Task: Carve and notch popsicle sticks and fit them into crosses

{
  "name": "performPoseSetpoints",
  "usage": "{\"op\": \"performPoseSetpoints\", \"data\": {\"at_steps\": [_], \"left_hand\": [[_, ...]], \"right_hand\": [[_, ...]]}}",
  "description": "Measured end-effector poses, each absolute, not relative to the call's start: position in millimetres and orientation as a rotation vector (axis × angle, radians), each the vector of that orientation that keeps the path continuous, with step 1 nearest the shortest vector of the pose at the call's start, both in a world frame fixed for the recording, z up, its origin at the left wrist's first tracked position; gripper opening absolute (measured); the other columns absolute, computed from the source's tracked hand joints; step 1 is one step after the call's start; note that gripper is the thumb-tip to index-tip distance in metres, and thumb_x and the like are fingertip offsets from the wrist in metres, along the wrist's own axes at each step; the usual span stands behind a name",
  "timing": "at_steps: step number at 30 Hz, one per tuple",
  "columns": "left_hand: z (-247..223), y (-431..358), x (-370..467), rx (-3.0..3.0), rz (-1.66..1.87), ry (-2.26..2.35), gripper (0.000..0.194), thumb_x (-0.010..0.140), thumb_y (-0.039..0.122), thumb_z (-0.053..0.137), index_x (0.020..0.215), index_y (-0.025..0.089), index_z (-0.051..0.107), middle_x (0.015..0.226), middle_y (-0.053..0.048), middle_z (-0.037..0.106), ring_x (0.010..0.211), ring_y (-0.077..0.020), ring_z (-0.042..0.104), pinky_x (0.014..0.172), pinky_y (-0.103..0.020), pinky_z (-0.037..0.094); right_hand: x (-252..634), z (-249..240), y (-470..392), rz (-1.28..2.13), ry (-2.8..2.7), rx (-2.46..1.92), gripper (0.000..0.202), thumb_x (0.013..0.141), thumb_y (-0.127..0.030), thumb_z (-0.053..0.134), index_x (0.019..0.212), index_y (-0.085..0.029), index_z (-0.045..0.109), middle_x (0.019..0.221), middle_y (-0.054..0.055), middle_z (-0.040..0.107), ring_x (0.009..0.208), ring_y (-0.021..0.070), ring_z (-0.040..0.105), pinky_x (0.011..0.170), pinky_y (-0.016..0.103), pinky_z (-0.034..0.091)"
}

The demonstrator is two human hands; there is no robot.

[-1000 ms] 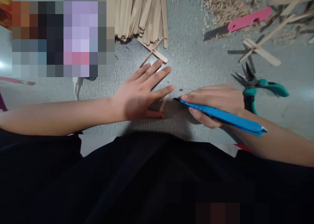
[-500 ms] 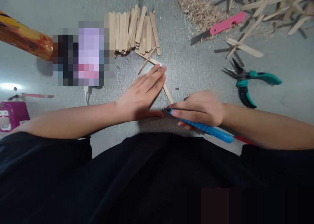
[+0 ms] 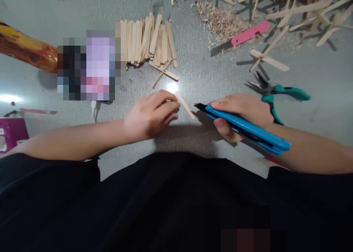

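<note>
My right hand is wrapped round a blue utility knife, its dark blade tip pointing left. Just left of the blade a single wooden craft stick lies slanted on the grey table. My left hand is beside that stick, its fingers loosely bent and slightly apart, with nothing visible in them; its thumb is hidden. Beyond it, two crossed craft sticks lie below a row of loose craft sticks.
Teal-handled pliers lie near my right forearm. Further back are a pink folding saw, wood shavings and joined craft sticks. A blurred-out phone with a cable and a purple object are at left.
My left hand has lifted off the stick and drawn back left, its fingers bending. My right hand has moved up and right with the knife, away from the stick's near end.
</note>
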State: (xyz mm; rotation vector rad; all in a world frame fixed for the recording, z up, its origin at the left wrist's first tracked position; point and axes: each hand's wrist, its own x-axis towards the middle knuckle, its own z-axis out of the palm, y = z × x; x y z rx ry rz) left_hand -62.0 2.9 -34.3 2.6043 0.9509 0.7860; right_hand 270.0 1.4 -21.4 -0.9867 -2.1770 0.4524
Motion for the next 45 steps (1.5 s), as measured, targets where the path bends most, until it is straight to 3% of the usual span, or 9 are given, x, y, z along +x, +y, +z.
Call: {"op": "performPoseSetpoints", "data": {"at_steps": [2,5,8,12,22,25,32,38,45], "left_hand": [[-26,-4,-62,2.725,0.632,0.914,0.046,0.111,0.056,0.075,0.141,0.022,0.076,0.142,-0.017,0.081,0.129,-0.0342,0.081,0.105,-0.051,0.071],[-20,-13,-62,2.787,0.369,0.896,0.086,0.102,0.076,0.079,0.167,0.022,0.064,0.181,-0.026,0.056,0.170,-0.0497,0.056,0.137,-0.069,0.050],[-23,-18,-61,2.777,0.208,0.906,0.111,0.094,0.084,0.084,0.182,0.026,0.049,0.194,-0.025,0.036,0.180,-0.0541,0.040,0.145,-0.072,0.037],[-27,-18,-57,2.733,0.122,0.961,0.122,0.088,0.089,0.086,0.187,0.031,0.043,0.199,-0.021,0.029,0.183,-0.0537,0.034,0.148,-0.071,0.031],[-23,-19,-51,2.717,0.119,0.997,0.125,0.091,0.086,0.085,0.191,0.032,0.031,0.198,-0.021,0.030,0.183,-0.0511,0.035,0.148,-0.067,0.031],[-22,-20,-50,2.719,0.138,1.011,0.129,0.090,0.084,0.087,0.191,0.031,0.028,0.198,-0.021,0.030,0.182,-0.0516,0.036,0.149,-0.067,0.031],[-19,-23,-49,2.734,0.109,1.006,0.116,0.092,0.081,0.086,0.185,0.027,0.040,0.197,-0.025,0.030,0.182,-0.0530,0.036,0.147,-0.069,0.034],[-16,-24,-45,2.732,0.069,1.012,0.118,0.088,0.080,0.089,0.183,0.028,0.040,0.196,-0.027,0.032,0.179,-0.0583,0.039,0.145,-0.074,0.036],[-15,-25,-44,2.714,0.055,1.023,0.112,0.088,0.079,0.089,0.179,0.033,0.044,0.198,-0.024,0.030,0.179,-0.0577,0.039,0.145,-0.074,0.035]], "right_hand": [[268,-20,2,0.389,-2.155,-0.920,0.027,0.112,-0.047,0.065,0.128,-0.031,0.080,0.098,0.005,0.092,0.081,0.0295,0.090,0.067,0.042,0.073],[264,-13,3,0.348,-2.186,-0.949,0.026,0.114,-0.035,0.065,0.134,-0.030,0.079,0.110,0.006,0.093,0.087,0.0289,0.092,0.072,0.040,0.075],[261,-9,4,0.334,-2.208,-0.955,0.025,0.114,-0.037,0.065,0.132,-0.028,0.079,0.108,0.005,0.094,0.086,0.0280,0.092,0.070,0.038,0.074],[252,-14,6,0.347,-2.237,-0.936,0.025,0.112,-0.033,0.069,0.135,-0.025,0.076,0.110,0.005,0.094,0.090,0.0266,0.093,0.077,0.035,0.075],[245,-12,12,0.399,-2.372,-0.893,0.039,0.112,-0.030,0.074,0.151,-0.033,0.069,0.119,0.002,0.094,0.098,0.0301,0.093,0.080,0.042,0.077],[243,-13,13,0.383,-2.381,-0.838,0.038,0.111,-0.028,0.077,0.149,-0.032,0.069,0.121,0.003,0.094,0.095,0.0272,0.093,0.079,0.039,0.075],[240,-21,11,0.277,-2.398,-0.807,0.041,0.105,-0.024,0.085,0.144,-0.021,0.072,0.120,0.009,0.093,0.080,0.0245,0.087,0.067,0.039,0.067],[240,-19,11,0.101,-2.472,-0.721,0.024,0.110,-0.028,0.083,0.132,-0.021,0.077,0.116,0.007,0.093,0.082,0.0201,0.083,0.067,0.035,0.065],[243,-21,8,0.110,-2.486,-0.668,0.035,0.106,-0.024,0.088,0.138,-0.012,0.079,0.121,0.016,0.091,0.090,0.0248,0.084,0.069,0.038,0.062]]}}
